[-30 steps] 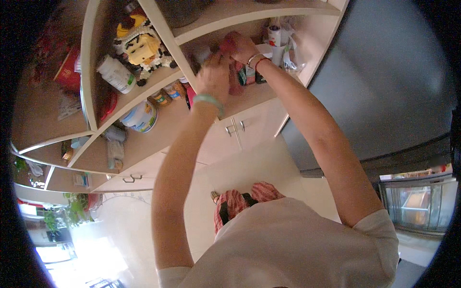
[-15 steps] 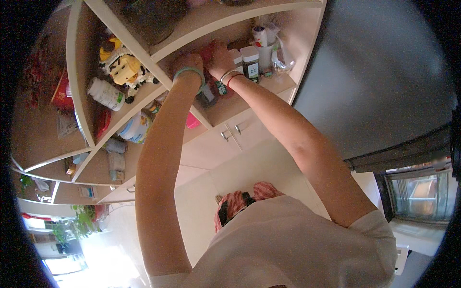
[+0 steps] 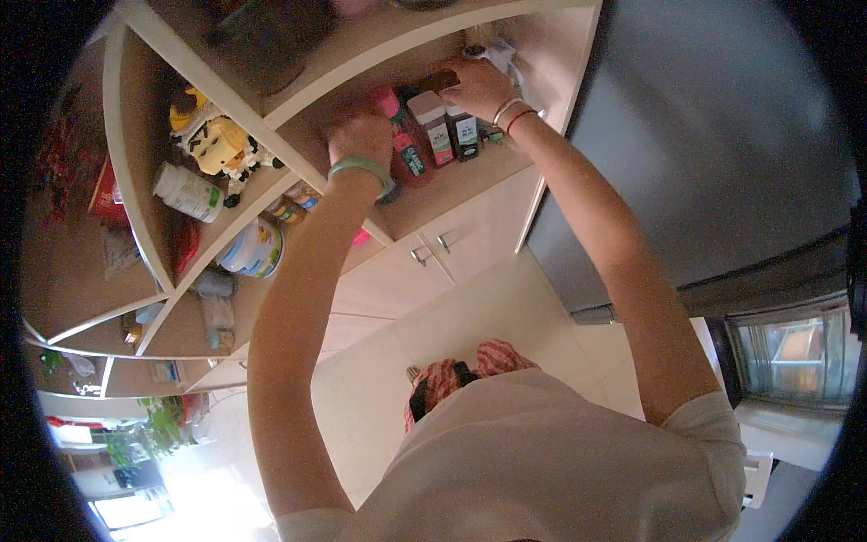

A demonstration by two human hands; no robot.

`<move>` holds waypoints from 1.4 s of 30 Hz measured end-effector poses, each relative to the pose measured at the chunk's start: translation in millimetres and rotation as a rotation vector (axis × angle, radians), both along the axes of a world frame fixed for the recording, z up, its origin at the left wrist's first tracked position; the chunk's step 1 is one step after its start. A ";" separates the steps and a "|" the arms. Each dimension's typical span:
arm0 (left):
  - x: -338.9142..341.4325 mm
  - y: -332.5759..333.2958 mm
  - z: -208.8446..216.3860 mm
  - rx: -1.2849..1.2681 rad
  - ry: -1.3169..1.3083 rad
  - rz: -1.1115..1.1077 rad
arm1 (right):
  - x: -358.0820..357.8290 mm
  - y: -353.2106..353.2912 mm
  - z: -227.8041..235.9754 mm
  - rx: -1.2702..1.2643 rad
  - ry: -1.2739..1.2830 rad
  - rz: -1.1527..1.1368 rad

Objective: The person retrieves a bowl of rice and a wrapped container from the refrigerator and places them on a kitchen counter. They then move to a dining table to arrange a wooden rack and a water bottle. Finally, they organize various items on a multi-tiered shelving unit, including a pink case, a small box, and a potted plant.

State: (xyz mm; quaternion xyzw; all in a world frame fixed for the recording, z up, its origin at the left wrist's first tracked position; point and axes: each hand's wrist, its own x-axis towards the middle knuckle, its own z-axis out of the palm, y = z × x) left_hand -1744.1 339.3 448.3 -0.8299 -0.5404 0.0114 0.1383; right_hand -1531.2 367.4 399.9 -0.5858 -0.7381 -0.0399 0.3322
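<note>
On the shelf compartment in front of me, my left hand (image 3: 364, 143) is at the left, beside a pink bottle (image 3: 411, 161) with a dark label. Its fingers point into the compartment and are mostly hidden by the back of the hand. A dark container shows partly under its wrist. My right hand (image 3: 483, 88) is farther right, above two square bottles with pale caps, the left one (image 3: 432, 126) and the right one (image 3: 464, 135). Its thumb and fingers are apart and point left, with the thumb overlapping the right bottle's cap. Dark shapes by its fingertips are unclear.
A clear plastic bag (image 3: 506, 61) lies behind my right hand. Left of the divider stand a cow figure (image 3: 217, 149), a white pill bottle (image 3: 188, 191) and a white tub (image 3: 253, 248). Cabinet doors (image 3: 461, 244) are below; a large grey panel (image 3: 686, 135) rises at right.
My right hand has moved right, away from the left hand and the pink bottle, to above the square bottles. More of the pink bottle shows. The view has shifted slightly.
</note>
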 end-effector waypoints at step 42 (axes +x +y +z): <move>-8.6 68.2 -19.5 0.283 -0.043 -0.254 | -46.8 11.2 -6.6 0.120 0.081 0.091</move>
